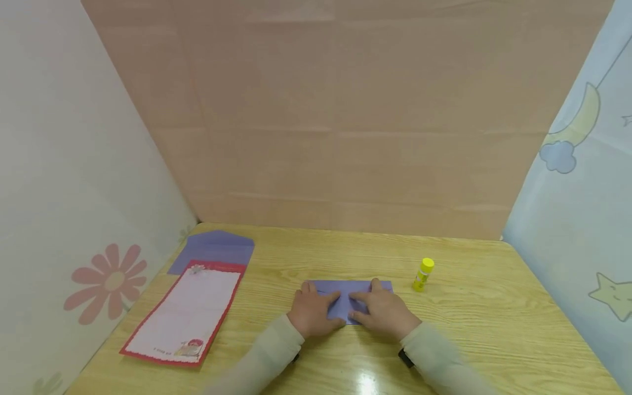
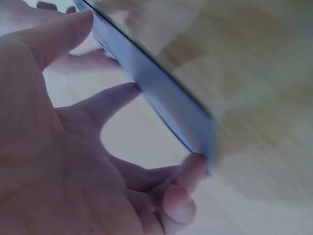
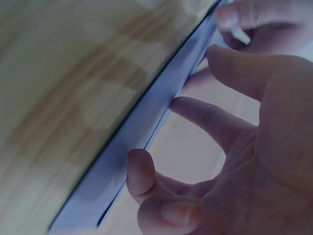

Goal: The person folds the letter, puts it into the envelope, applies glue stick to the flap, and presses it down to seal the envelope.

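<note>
A purple envelope (image 1: 340, 286) lies lengthwise on the table in front of me, its middle showing between both hands. My left hand (image 1: 313, 311) rests on its left half with thumb and index finger spread; other fingertips reach the far left edge. On the right half, my right hand (image 1: 385, 311) presses in a mirrored pose, the two index fingertips close together near the centre. Both wrist views show the fingertips touching the envelope (image 2: 171, 93), seen nearly edge-on and slightly blurred. The palms partly cover it from above.
A yellow-capped glue stick (image 1: 423, 275) stands upright to the right of the envelope. At the left, a red-bordered letter sheet (image 1: 185, 312) overlaps another purple envelope (image 1: 217, 252) whose flap is unfolded. Wall panels border the wooden table (image 1: 494, 307) at the back and sides.
</note>
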### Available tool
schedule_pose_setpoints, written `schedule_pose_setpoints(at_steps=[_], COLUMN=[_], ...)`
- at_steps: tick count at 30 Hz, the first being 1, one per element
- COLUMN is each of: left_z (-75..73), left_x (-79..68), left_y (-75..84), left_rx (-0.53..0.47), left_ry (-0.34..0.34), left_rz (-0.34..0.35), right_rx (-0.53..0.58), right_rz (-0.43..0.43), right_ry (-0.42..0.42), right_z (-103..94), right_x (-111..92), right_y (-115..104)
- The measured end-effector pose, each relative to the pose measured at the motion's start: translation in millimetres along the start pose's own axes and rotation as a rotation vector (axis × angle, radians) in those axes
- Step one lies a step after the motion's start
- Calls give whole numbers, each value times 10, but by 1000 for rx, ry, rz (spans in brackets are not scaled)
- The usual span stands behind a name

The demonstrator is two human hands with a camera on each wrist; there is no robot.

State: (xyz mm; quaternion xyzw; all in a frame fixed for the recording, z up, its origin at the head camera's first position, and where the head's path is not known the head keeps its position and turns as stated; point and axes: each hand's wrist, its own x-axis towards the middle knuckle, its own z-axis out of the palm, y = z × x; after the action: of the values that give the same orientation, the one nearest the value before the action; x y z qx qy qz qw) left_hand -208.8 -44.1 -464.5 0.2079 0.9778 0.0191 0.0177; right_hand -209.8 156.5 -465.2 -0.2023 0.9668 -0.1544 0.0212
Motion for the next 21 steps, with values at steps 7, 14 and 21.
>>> schedule_pose_setpoints(at_steps=[7,14,21], left_z=[-68,-31,53], left_x=[15,15,-30], left_y=[74,-14,-194], left_rx=[78,43,-24], left_ry=[-7,17,91], left_rz=[-50,-56,-54], right_rx=[-79,-113,-94], right_rz=[5,61,96], right_ry=[14,31,27], right_z=[4,-35,-105], right_x=[-3,-126,-191], right_y=[-73,101,223])
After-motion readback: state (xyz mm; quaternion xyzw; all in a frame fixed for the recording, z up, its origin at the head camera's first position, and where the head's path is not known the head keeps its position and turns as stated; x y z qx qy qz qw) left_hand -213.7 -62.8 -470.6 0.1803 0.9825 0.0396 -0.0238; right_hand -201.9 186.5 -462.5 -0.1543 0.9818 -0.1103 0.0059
